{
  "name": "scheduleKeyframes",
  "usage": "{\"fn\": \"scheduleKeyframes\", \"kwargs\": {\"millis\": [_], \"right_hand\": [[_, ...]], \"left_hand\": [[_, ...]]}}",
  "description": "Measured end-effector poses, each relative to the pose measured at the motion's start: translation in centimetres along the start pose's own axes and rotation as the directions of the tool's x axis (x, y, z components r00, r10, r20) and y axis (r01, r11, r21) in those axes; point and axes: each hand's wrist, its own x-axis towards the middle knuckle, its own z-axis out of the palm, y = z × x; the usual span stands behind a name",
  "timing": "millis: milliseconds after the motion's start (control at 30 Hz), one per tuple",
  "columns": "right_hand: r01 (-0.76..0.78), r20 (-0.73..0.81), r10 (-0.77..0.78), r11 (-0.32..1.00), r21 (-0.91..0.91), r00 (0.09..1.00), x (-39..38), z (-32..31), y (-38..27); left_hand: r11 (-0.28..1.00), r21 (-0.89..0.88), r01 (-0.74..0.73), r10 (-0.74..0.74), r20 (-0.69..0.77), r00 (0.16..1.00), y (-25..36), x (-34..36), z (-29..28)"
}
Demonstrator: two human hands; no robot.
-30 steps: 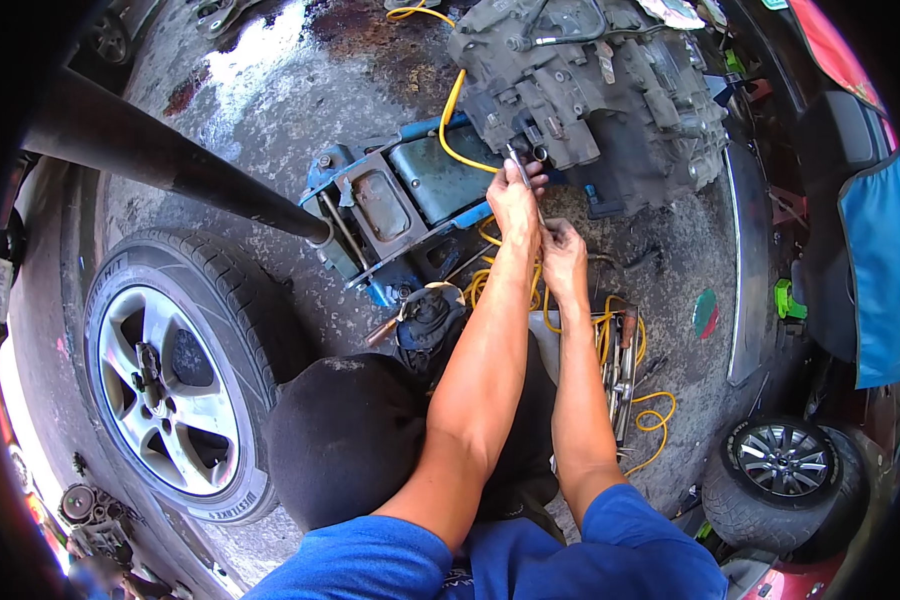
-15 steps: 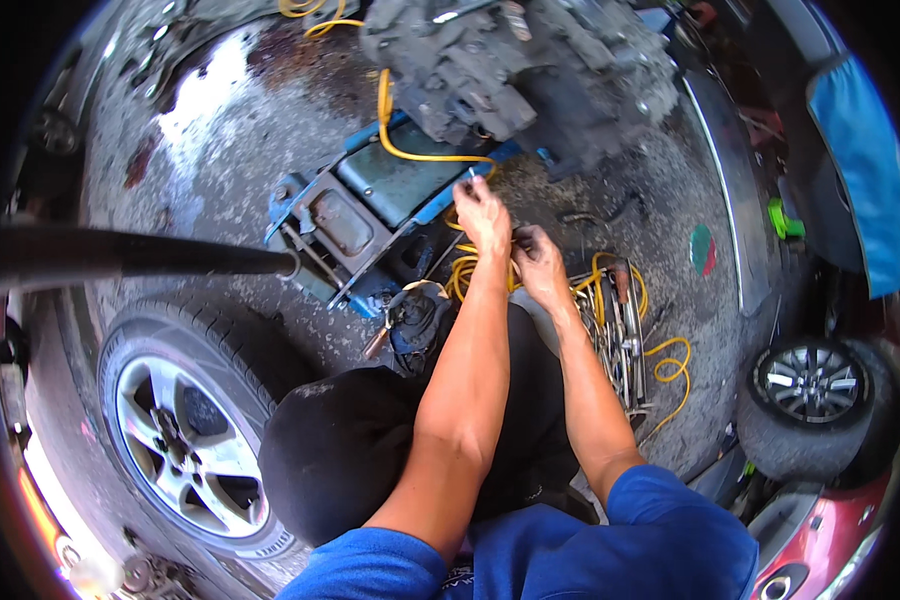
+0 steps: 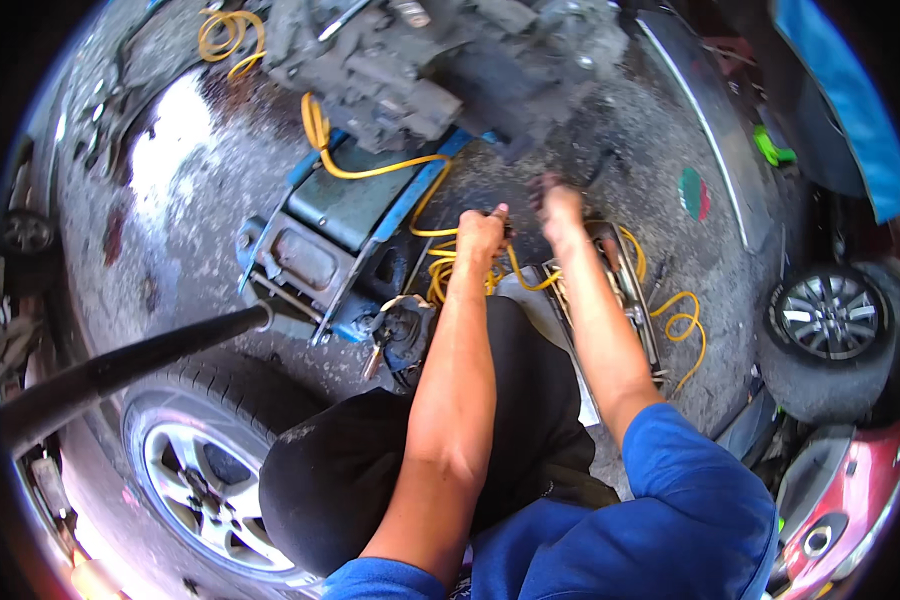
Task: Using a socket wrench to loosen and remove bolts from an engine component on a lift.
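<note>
My left hand (image 3: 482, 234) is closed in front of my knees. A yellow hose (image 3: 515, 265) comes out from beneath its fingers, and a small dark piece shows at the fingertips. To the right, my right hand (image 3: 560, 207) is lifted apart from the left one, its fingers smeared by motion. Below that hand lies a tray of metal hand tools (image 3: 630, 290), partly covered by my right forearm. Loops of the same hose lie on the ground beside my left wrist. A blue floor jack (image 3: 345, 215) stands left of my hands, with its long dark handle (image 3: 140, 360) reaching leftward.
A large grey engine or gearbox assembly (image 3: 420, 70) sits beyond the jack. At my left lies a wheel with a tyre (image 3: 215, 480); another wheel (image 3: 830, 315) is at the right. A dark round part (image 3: 405, 330) rests near my knee. Red bodywork (image 3: 860, 500) stands at lower right.
My left hand has drawn back toward me, away from the jack. My right hand has moved up and to the right, apart from the left. The view has shifted somewhat.
</note>
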Motion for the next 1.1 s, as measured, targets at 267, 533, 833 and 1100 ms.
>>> {"fn": "scheduleKeyframes", "kwargs": {"millis": [267, 533, 833, 1100], "right_hand": [[0.124, -0.223, -0.139, 0.989, -0.082, 0.965, 3.1, -2.4, -4.2], [-0.198, 0.608, 0.259, 0.966, -0.167, 0.751, -15.6, 1.3, -4.6], [-0.242, 0.574, 0.173, 0.969, 0.046, 0.800, -11.3, 4.4, -1.4], [-0.821, 0.893, 0.229, 0.526, 0.221, 0.388, -7.8, 5.0, 3.1]], "left_hand": [[0.738, -0.675, -0.010, 0.027, 0.015, 1.000, 3.1, 0.6, -2.9], [0.438, -0.804, -0.403, 0.124, -0.390, 0.913, 7.3, 1.0, -2.8], [0.461, -0.692, -0.555, 0.105, -0.579, 0.808, 7.1, 2.2, -4.7], [0.568, -0.610, -0.552, 0.115, -0.605, 0.788, 5.9, 3.0, -5.4]]}}
